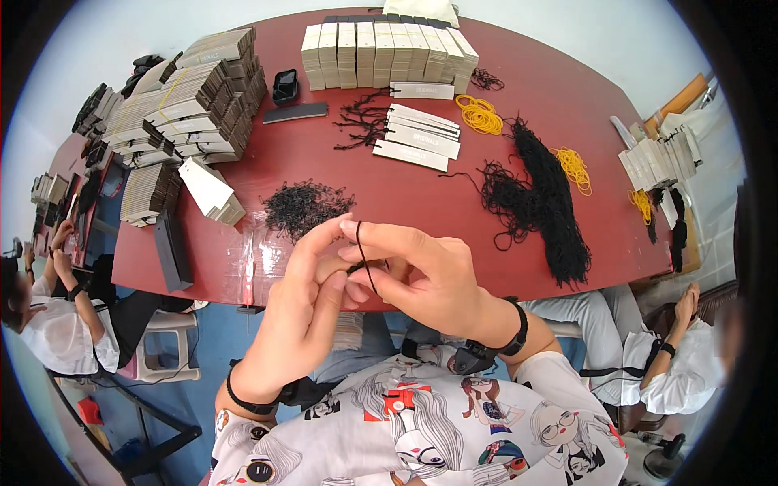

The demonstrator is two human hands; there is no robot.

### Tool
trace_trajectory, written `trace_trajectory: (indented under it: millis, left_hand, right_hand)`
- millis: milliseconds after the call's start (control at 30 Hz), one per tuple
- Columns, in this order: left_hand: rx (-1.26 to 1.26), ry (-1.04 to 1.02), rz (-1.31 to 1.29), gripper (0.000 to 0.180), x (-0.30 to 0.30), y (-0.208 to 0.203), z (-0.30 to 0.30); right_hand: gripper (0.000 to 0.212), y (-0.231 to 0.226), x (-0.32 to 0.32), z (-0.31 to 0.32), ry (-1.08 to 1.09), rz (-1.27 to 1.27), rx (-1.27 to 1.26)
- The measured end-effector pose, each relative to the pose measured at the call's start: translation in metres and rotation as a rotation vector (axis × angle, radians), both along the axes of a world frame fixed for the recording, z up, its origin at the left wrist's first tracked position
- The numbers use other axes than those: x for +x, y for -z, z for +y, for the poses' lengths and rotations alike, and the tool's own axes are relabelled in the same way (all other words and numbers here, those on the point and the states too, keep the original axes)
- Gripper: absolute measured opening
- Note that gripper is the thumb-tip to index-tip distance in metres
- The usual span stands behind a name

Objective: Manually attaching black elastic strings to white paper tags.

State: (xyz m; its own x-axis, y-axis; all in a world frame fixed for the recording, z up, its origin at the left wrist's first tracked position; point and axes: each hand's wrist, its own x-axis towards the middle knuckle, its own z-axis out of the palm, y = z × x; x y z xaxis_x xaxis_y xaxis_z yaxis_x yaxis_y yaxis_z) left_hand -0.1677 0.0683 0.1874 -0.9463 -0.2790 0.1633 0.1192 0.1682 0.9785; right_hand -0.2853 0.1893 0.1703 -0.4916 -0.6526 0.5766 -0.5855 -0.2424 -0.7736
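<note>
A thin black cord (360,243) is stretched in a loop between my two hands, just above the near edge of the red table. My left hand (301,301) is closed, its thumb and fingers pinching the lower part of the cord. My right hand (429,274) is also closed, with the cord running over its fingertips and thumb. A small dark bit shows between the fingertips, too hidden to make out. Beyond my hands lies a loose pile of small black plastic loops (306,209). A thick bundle of black cords (553,212) lies to the right.
White hang tags (418,154) with black cords lie mid-table. Stacked tags (389,58) stand behind them; banded stacks (198,105) rise at left. Yellow rubber bands (480,116), a black dish (285,86) and a dark block (173,251) are around. People sit at both sides.
</note>
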Motion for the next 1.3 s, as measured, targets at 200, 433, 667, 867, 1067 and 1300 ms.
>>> trace_trajectory:
  millis: [200, 433, 667, 867, 1067, 1300]
  left_hand:
    - [0.113, 0.049, 0.082, 0.052, 0.0, 0.014, -0.026]
    - [0.458, 0.306, -0.168, 0.021, -0.013, 0.026, -0.024]
    - [0.395, 0.27, -0.181, 0.023, -0.02, 0.027, -0.013]
    - [0.409, 0.365, -0.298, 0.028, -0.027, 0.021, 0.0]
    - [0.514, -0.05, -0.047, 0.04, -0.041, 0.054, 0.009]
    - [0.945, -0.125, -0.019, 0.025, -0.061, 0.079, -0.031]
  right_hand:
    - [0.04, -0.013, -0.008, 0.009, -0.269, -0.394, 0.082]
    - [0.027, -0.039, -0.028, 0.003, -0.422, -0.622, 0.108]
    - [0.016, -0.032, -0.094, 0.004, 0.048, -0.471, -0.252]
    - [0.016, 0.006, -0.095, -0.022, 0.299, 0.104, 0.145]
    - [0.026, 0.042, -0.039, 0.02, -0.364, -0.69, 0.336]
    - [0.021, 0.016, -0.052, 0.045, -0.17, -0.345, 0.825]
